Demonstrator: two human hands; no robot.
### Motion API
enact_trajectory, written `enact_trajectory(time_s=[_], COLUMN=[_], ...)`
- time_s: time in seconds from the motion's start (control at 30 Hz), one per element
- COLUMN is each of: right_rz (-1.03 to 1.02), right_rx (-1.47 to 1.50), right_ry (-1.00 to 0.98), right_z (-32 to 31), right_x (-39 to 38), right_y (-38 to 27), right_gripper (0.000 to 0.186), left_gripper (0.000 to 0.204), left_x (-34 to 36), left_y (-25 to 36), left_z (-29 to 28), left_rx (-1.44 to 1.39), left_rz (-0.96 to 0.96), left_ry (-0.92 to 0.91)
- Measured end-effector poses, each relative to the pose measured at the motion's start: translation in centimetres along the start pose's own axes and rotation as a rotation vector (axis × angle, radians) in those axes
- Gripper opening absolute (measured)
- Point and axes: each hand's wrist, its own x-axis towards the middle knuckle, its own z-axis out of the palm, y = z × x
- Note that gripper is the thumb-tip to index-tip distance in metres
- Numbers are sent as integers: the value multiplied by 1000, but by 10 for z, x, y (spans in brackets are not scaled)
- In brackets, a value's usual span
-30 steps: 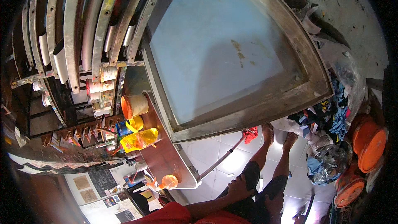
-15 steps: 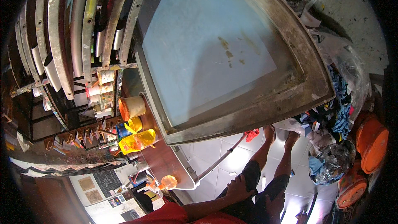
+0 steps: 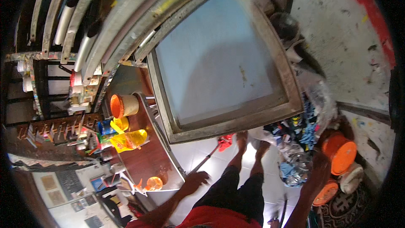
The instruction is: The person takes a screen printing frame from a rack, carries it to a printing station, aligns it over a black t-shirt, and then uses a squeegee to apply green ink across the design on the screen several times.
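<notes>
Left hand (image 3: 196, 182): fingers spread, nothing held; just beside the table corner.
Right hand (image 3: 321, 165): dark, blurred, in front of the orange bucket (image 3: 342, 157); can't tell if it grips anything.
Arms: out to both sides, probably loose rather than braced.
Table (image 3: 158, 164): orange cup (image 3: 154, 183) at near end; yellow pouch (image 3: 131, 140) and tub (image 3: 128, 105) farther up, likely grouped for reach.
Panel (image 3: 219, 69): blue-grey, worn frame, ahead of both hands, touched by neither; tilt hard to judge.
Rags (image 3: 310, 120): heaped right of panel by clear plastic, likely bagged to contain them.
Bars (image 3: 86, 25): side by side, left of panel, likely to save space.
Text: pouch print and dark wall board (image 3: 69, 179) markings, too small to read.
</notes>
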Motion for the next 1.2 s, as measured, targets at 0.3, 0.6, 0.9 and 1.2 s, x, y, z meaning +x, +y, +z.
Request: enact_trajectory(time_s=[0.3, 0.6, 0.9, 1.2], right_rz=[-49, -88, -164, -69], right_rx=[1087, 1121, 1210, 1049], right_ry=[-419, -566, -663, -736], right_z=[123, 181, 200, 176], right_x=[294, 405, 433, 421], right_y=[-274, -332, -335, -312], right_gripper=[40, 29, 31, 28], left_gripper=[37, 23, 21, 21], left_x=[163, 224, 200, 181], left_y=[222, 295, 309, 296], left_z=[-284, -257, -241, -236], left_rx=[-587, -813, -764, -789], left_rz=[659, 524, 602, 414], left_ry=[421, 281, 446, 360])
